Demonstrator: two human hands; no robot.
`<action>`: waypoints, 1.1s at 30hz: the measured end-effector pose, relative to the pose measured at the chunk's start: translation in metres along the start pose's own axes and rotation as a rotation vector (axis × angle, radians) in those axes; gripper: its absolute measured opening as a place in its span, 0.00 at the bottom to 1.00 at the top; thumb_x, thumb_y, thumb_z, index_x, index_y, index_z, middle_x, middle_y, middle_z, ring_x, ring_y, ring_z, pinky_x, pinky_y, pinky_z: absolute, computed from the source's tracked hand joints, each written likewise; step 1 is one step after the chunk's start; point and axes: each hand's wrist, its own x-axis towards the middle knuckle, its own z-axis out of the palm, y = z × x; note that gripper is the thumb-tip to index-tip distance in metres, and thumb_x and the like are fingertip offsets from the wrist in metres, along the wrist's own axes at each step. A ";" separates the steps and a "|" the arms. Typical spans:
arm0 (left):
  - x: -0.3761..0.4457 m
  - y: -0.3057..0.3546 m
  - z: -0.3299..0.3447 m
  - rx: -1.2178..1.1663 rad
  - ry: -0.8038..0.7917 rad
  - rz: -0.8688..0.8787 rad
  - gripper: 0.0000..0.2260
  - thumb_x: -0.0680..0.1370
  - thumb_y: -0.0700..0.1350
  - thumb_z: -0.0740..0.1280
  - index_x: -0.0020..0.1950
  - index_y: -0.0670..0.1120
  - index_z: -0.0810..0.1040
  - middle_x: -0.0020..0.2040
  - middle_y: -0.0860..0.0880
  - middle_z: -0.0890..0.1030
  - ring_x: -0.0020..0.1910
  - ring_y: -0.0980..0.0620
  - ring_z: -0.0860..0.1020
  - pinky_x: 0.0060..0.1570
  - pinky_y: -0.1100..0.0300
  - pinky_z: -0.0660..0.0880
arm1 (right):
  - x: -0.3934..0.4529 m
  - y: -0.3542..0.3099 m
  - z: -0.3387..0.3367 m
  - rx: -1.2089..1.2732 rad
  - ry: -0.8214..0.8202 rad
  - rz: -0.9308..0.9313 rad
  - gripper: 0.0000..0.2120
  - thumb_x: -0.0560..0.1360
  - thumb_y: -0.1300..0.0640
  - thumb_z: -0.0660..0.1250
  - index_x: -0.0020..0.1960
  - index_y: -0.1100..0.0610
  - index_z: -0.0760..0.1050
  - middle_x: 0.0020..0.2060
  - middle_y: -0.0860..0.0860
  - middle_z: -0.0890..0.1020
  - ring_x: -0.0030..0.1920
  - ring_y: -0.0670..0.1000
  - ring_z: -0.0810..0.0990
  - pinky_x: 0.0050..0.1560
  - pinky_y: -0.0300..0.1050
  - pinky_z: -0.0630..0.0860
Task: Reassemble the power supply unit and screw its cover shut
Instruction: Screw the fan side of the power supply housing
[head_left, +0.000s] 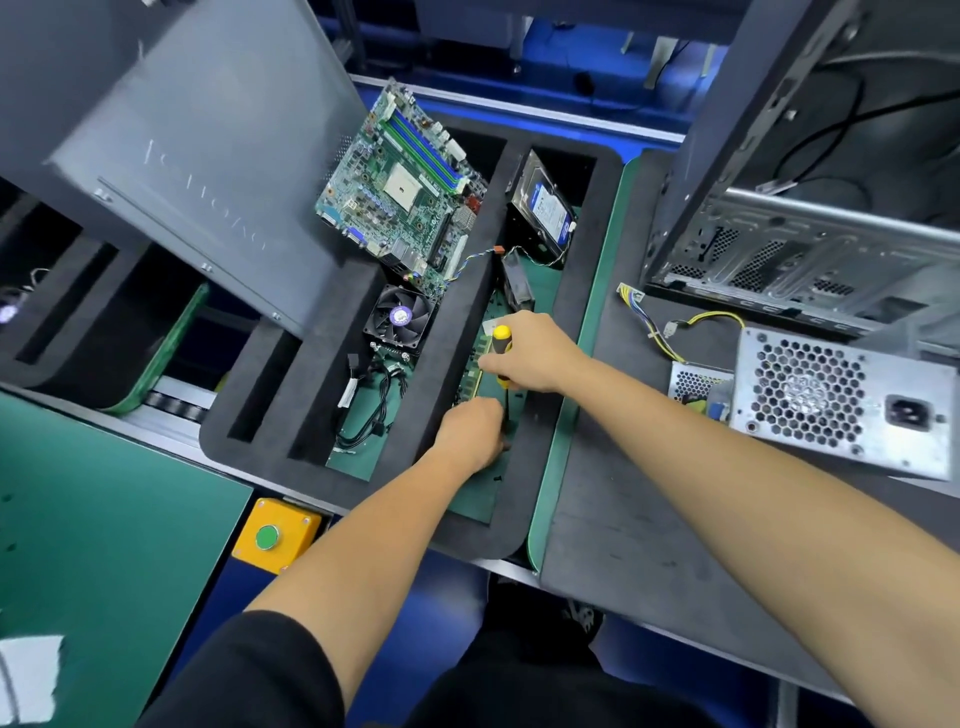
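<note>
Far to the upper right of the gripping right hand stands the open computer case (810, 244), its metal frame bare inside, and up to the left a large grey side panel (182, 150) leans over the black foam tray (540, 457). The power supply unit (841, 405), a perforated silver box with a mains socket on its face, lies on the dark mat (623, 493) well to the right of both hands, its yellow and black cable bundle (670, 332) trailing toward the case. Above the hands, a motherboard (400, 187) rests tilted in the tray, with a hard drive (545, 208) standing in the slot just beyond the right hand and a cooling fan (400, 322) to its left. The right hand (535, 358) is curled round a yellow-and-black screwdriver (502, 343), held upright inside the tray's right slot. Just below it, the left hand (470, 436) reaches into the same slot with fingers bent downward; whether they pinch anything cannot be told. A yellow button box (275, 535) sits below and left.
</note>
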 end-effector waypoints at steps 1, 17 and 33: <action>-0.002 0.002 -0.004 -0.031 0.023 -0.005 0.09 0.78 0.44 0.64 0.53 0.38 0.74 0.52 0.40 0.78 0.51 0.40 0.77 0.42 0.53 0.70 | -0.001 -0.001 -0.001 -0.003 0.013 -0.006 0.11 0.73 0.56 0.69 0.38 0.60 0.70 0.35 0.57 0.78 0.40 0.60 0.80 0.40 0.50 0.76; -0.012 0.045 -0.135 -0.702 0.404 0.139 0.04 0.71 0.36 0.72 0.36 0.41 0.80 0.31 0.48 0.79 0.30 0.55 0.72 0.32 0.61 0.71 | -0.079 -0.053 -0.111 -0.023 0.402 -0.249 0.12 0.74 0.55 0.69 0.42 0.59 0.67 0.35 0.53 0.75 0.32 0.51 0.68 0.31 0.45 0.64; -0.039 0.205 -0.174 -0.602 0.307 0.577 0.08 0.71 0.44 0.75 0.37 0.43 0.78 0.30 0.53 0.78 0.31 0.55 0.74 0.36 0.60 0.73 | -0.203 0.010 -0.212 0.010 0.790 -0.129 0.10 0.74 0.56 0.68 0.38 0.59 0.69 0.31 0.51 0.75 0.31 0.50 0.71 0.33 0.46 0.69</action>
